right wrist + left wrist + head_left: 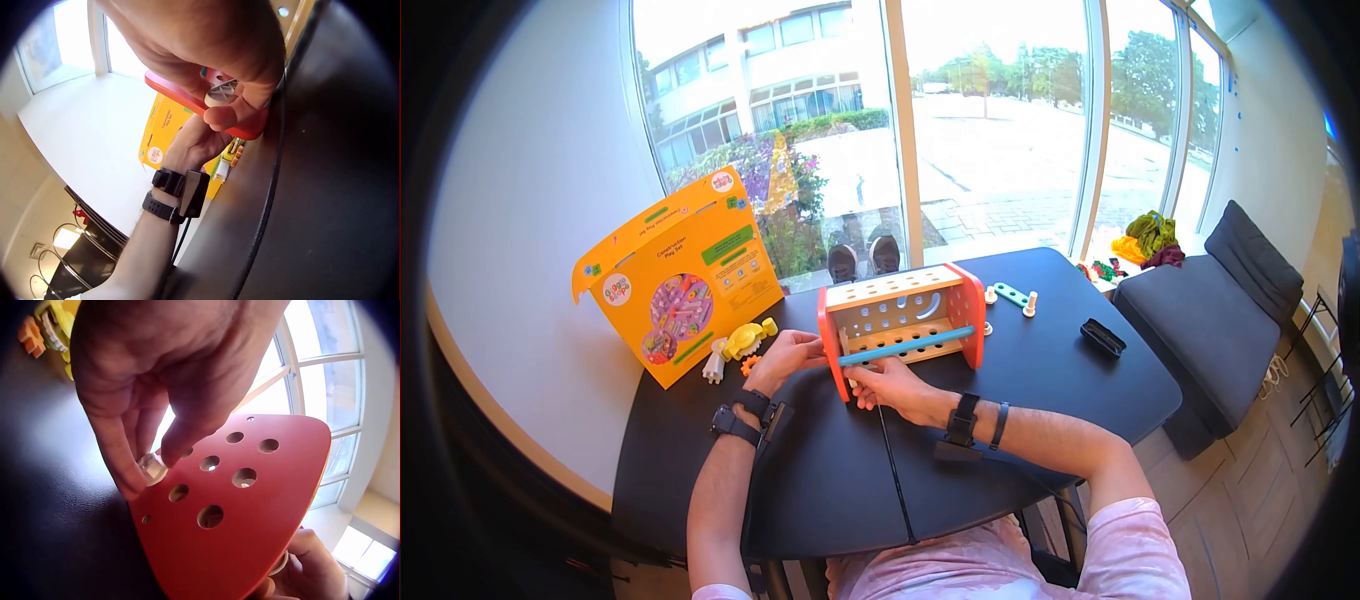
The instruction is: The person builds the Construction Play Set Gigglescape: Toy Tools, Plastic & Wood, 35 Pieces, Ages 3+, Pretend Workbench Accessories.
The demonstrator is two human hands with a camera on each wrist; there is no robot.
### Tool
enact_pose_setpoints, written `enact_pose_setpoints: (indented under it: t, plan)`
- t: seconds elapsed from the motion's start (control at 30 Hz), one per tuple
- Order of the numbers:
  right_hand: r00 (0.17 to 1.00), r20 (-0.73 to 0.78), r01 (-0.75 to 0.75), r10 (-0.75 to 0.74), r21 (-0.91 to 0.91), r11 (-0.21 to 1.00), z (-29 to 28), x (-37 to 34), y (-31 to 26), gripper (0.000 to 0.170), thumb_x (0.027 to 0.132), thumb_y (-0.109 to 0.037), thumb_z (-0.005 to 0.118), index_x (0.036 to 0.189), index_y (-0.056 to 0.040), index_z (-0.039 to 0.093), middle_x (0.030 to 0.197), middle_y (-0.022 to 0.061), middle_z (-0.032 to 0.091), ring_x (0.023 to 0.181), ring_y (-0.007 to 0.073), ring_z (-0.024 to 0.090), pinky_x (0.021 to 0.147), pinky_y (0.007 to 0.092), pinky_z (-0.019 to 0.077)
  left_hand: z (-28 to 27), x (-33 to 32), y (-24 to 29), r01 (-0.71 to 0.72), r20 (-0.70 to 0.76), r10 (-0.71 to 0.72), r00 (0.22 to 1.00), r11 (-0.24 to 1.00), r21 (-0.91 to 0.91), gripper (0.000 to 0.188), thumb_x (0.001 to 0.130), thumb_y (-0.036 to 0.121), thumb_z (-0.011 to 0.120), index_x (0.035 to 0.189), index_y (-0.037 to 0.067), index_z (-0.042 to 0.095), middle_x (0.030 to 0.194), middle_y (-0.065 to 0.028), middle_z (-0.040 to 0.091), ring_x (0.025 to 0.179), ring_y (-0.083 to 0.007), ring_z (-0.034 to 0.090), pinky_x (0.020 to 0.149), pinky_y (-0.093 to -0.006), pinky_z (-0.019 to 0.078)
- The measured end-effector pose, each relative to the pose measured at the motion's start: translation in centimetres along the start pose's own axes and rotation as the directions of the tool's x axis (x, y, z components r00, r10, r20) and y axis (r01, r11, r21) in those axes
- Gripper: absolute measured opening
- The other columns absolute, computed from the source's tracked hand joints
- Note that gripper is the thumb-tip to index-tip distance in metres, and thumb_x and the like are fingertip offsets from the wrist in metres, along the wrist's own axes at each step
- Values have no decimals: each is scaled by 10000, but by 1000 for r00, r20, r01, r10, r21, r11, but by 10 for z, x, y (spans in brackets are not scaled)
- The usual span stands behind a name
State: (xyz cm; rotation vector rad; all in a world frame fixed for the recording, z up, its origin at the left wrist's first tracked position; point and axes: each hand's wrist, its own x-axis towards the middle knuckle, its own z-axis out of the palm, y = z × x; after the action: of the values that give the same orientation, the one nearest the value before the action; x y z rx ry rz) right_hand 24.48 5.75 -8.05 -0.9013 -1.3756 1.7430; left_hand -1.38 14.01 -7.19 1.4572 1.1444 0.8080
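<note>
A toy workbench with red side panels [284, 469], a perforated pale top [890, 287] and a blue bar [920, 343] stands on the black table. At the outer face of its left panel, my left hand [788, 358] pinches a small cream nut [152, 469] between thumb and fingers, close to the panel's lower row of holes. On the inner side of that panel, my right hand [905, 390] pinches a pale round-headed piece [220, 95] between thumb and fingers, near the front edge. Its far end is hidden by my fingers.
An open orange box [690, 270] stands at the back left, with a yellow toy piece [745, 340] and an orange piece [751, 365] before it. Right of the workbench lie a green perforated strip [1011, 294], pale bolts [1030, 305] and a black case [1103, 338]. A black cable [265, 212] crosses the table.
</note>
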Motion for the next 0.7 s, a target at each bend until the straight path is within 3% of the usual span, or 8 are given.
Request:
enact_pose_setpoints:
  t: [0.3, 0.5, 0.7]
  plan:
    - [1000, -7, -7, 7, 26, 1000, 3, -1, 2, 309, 1099, -337, 718, 1130, -30, 707, 883, 27, 673, 703, 98, 652, 625, 229, 521, -4, 1, -2, 61, 26, -60, 998, 996, -59, 317, 1111, 119, 653, 1332, -90, 741, 1255, -154, 795, 1170, -216, 777, 1080, -352, 629]
    - [1000, -7, -9, 10, 52, 999, 5, -2, 1, 278, 1095, -329, 701, 1025, -61, 688, 875, 11, 664, 699, 85, 634, 631, 228, 505, -12, 5, -14, -143, 24, 143, 989, 990, 0, 331, 1080, 100, 723, 1372, -56, 728, 1256, -164, 799, 1160, -221, 778, 1038, -340, 633]
    - [1000, -2, -5, 5, 65, 998, 5, -4, 0, 271, 1089, -320, 700, 996, -68, 670, 867, 4, 654, 703, 88, 634, 636, 230, 506, 0, -4, -5, -48, -77, 41, 996, 994, -98, 424, 1004, 5, 725, 1425, -15, 674, 1250, -163, 789, 1151, -230, 774, 1031, -358, 632]
